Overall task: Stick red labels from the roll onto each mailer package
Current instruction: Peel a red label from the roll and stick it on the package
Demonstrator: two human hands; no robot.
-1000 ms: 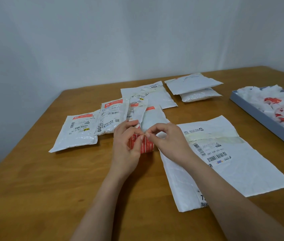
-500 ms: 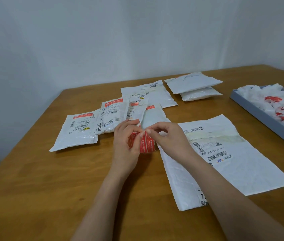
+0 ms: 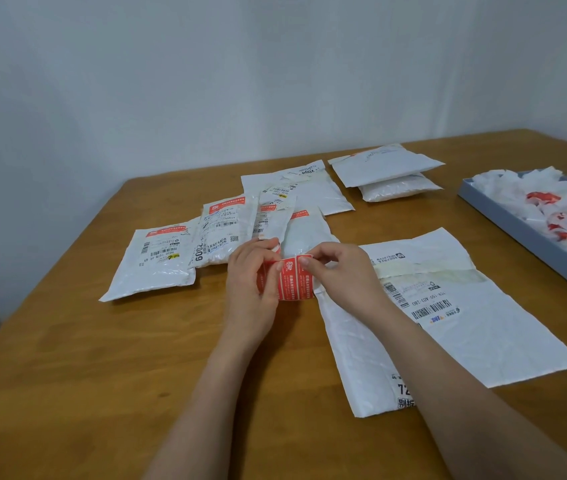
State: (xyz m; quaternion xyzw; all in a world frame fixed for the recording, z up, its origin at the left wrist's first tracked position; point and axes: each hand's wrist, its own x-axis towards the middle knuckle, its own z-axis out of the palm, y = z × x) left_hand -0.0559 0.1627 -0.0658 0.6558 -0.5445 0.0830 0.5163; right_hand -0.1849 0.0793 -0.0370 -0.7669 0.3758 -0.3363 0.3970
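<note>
My left hand grips a roll of red labels just above the wooden table. My right hand pinches the top edge of a red label that is partly lifted off the roll. A large flat white mailer lies right of the hands, with no red label visible on it. Behind the hands lie several white mailers; three carry a red label at the top. Two stacked mailers sit at the back.
A grey tray at the right edge holds crumpled white backing paper with red scraps. A white wall stands behind the table. Bare wood shows at the front left.
My right hand has peeled the label further off the roll, so more of its red face shows between the hands. The roll stays in my left hand.
</note>
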